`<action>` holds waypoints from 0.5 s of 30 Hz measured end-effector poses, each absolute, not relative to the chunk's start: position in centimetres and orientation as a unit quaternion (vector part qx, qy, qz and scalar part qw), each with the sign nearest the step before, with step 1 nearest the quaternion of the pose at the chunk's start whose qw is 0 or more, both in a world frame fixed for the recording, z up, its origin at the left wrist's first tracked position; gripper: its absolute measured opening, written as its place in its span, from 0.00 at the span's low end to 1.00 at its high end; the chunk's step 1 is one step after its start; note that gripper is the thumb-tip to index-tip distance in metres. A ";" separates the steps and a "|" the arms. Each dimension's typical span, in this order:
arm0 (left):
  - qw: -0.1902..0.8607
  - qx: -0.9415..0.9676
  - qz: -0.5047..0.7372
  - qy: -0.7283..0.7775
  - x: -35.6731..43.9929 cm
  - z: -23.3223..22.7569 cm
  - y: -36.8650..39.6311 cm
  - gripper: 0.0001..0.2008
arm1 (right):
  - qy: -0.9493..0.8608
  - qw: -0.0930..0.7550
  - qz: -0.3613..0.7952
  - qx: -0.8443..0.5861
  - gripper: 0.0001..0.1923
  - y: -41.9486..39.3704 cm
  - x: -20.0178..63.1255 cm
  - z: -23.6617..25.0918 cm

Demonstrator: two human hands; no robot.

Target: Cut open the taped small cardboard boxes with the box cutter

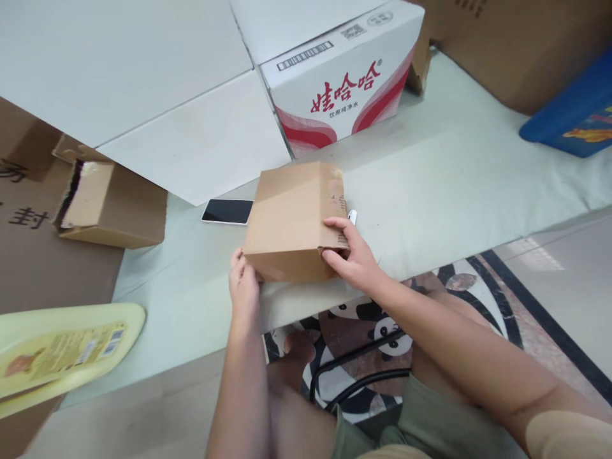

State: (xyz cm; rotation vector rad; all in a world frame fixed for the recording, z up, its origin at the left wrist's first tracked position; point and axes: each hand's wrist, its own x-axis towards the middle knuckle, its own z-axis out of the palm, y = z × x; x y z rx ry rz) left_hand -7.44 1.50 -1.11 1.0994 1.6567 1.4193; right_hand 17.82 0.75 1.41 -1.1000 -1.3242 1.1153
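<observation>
A small brown cardboard box (291, 217) stands on the pale green mat (454, 185) in front of me. My left hand (243, 284) presses against its near left corner. My right hand (351, 255) grips its near right edge, thumb on top and fingers on the front face. Just past the box's right side lies a small white object (352, 217). A black-screened phone (227, 211) lies flat on the mat, touching the box's left side.
A white and red carton with red characters (342, 76) stands behind the box. An open brown box (112, 204) sits on flat cardboard at left, a pale yellow bottle (62, 354) nearer. Brown cartons and a blue item (574, 115) are at far right.
</observation>
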 end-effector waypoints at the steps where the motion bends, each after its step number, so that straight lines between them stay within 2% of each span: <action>1: 0.361 0.416 0.548 0.630 -7.3 -1.0 1.5 0.10 | -0.549 0.519 0.462 -0.464 0.24 0.8 17.8 1.4; 5: 0.489 0.319 0.591 0.557 -6.8 -0.1 1.4 0.15 | -0.522 0.530 0.480 -0.465 0.23 1.0 17.9 1.6; 10: 0.606 0.219 0.593 0.483 -7.0 1.0 0.9 0.08 | -0.504 0.531 0.510 -0.452 0.23 1.2 18.1 1.6; 12: 0.621 0.204 0.583 0.483 -7.1 1.3 0.8 0.08 | -0.520 0.529 0.501 -0.445 0.22 1.1 18.2 1.6; 15: 0.578 0.189 0.619 0.497 -6.8 1.5 0.9 0.12 | -0.567 0.520 0.475 -0.428 0.21 0.9 18.4 1.6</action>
